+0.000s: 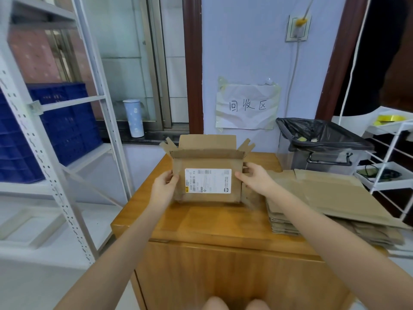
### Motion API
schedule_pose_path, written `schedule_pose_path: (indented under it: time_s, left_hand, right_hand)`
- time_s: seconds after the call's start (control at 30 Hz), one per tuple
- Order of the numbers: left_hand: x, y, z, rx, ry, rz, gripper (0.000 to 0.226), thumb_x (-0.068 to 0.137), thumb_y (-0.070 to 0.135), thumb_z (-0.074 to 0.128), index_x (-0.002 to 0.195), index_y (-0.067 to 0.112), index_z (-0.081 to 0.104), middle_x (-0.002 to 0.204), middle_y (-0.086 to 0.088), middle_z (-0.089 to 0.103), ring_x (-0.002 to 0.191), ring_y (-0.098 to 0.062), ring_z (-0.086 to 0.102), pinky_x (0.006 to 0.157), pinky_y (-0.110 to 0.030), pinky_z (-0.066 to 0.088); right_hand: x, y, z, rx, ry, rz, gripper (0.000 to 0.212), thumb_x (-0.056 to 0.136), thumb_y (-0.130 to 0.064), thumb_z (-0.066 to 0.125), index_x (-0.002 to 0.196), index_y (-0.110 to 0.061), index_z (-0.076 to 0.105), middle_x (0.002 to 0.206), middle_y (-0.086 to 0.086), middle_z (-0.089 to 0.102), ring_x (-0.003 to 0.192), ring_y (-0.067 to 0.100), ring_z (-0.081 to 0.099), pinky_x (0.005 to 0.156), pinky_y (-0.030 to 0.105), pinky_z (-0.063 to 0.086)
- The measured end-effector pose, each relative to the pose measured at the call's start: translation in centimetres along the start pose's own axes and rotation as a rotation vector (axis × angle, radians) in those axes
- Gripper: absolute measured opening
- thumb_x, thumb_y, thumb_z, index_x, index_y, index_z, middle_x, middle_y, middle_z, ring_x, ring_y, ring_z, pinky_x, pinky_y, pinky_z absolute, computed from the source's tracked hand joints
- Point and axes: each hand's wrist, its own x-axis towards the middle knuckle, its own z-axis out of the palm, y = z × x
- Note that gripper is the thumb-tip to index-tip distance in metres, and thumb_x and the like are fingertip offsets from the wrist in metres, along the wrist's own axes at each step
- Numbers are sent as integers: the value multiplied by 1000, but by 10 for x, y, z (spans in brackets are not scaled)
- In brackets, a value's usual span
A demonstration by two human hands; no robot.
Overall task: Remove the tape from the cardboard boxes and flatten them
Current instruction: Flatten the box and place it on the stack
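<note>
While you hold the open cardboard box (207, 175) upright near the worktop's (214, 222) far edge, your left hand (164, 186) grips its left side, thumb on the labelled front, and your right hand (254, 177) pinches the right front corner. Check the seams for leftover tape; I cannot tell whether any remains. Then, I judge, press opposite corners inward so it collapses evenly, and add it to the flattened boxes (324, 198) at the right edge.

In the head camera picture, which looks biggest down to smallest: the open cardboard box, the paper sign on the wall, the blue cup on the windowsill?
1. open cardboard box, though it is nearest the camera
2. paper sign
3. blue cup
</note>
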Motion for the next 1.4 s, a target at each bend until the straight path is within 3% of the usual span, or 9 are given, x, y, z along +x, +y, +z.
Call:
schedule_pose_path:
  time_s: [0.17,0.33,0.57,0.77,1.0,1.1,1.2,1.27,1.4]
  left_hand:
    - [10,27,-12,18,32,14,33,99,20,50,129,6,56,120,-3,61,108,-16,57,96,-37,48]
    - [18,49,-22,206,15,15,33,99,26,51,125,8,60,114,-3,62,107,-20,57,89,-33,46]
    - [19,44,-28,369,-113,-91,26,95,20,49,72,10,57,70,-6,52,68,-20,49,65,-33,39]
    - [15,25,-30,463,-226,-177,23,92,24,52,73,12,47,73,-9,45,69,-21,46,60,-31,39]
    - [22,21,-39,513,-320,-223,29,95,24,52,70,10,48,77,-9,48,66,-19,46,59,-27,39]
    - [27,18,-50,496,-323,-201,23,98,22,48,95,5,62,104,-11,61,92,-25,60,79,-36,50]
    - [25,10,-54,392,-264,-94,41,100,23,49,139,11,47,138,-5,49,127,-24,47,98,-31,39]
    - [20,5,-50,351,-322,-48,48,101,23,47,147,16,36,147,-2,41,135,-21,39,104,-29,32]
    - [15,-5,-38,234,-300,-68,48,101,29,46,147,22,37,153,1,33,141,-18,29,113,-33,24]
  right_hand:
    - [8,-25,-12,9,65,-35,37,95,-34,56,124,-12,61,100,-2,69,86,13,66,82,33,54]
    - [17,-44,-18,-64,121,25,35,97,-39,50,77,-14,62,65,-4,63,60,11,59,80,39,52]
    - [14,-40,-3,-173,21,113,45,99,-40,44,68,-10,58,61,2,61,60,19,60,75,41,57]
    - [7,-25,17,-160,-150,195,40,101,-34,42,81,-5,59,81,9,65,72,22,64,69,36,58]
    - [12,-13,25,-261,-209,203,40,100,-36,43,68,-12,48,64,2,48,57,15,47,50,22,37]
    - [15,-13,24,-448,-133,107,32,97,-37,46,78,-13,53,73,1,53,69,17,52,60,27,43]
    - [13,-18,25,-594,-88,-125,40,94,-40,50,119,-9,57,123,8,58,110,24,54,90,39,49]
    - [10,-24,28,-645,-163,-232,57,96,-41,47,143,-10,41,152,8,35,137,26,35,109,41,35]
    - [9,-31,41,-681,-324,-220,65,98,-49,39,152,-15,24,159,5,21,143,23,24,115,41,27]
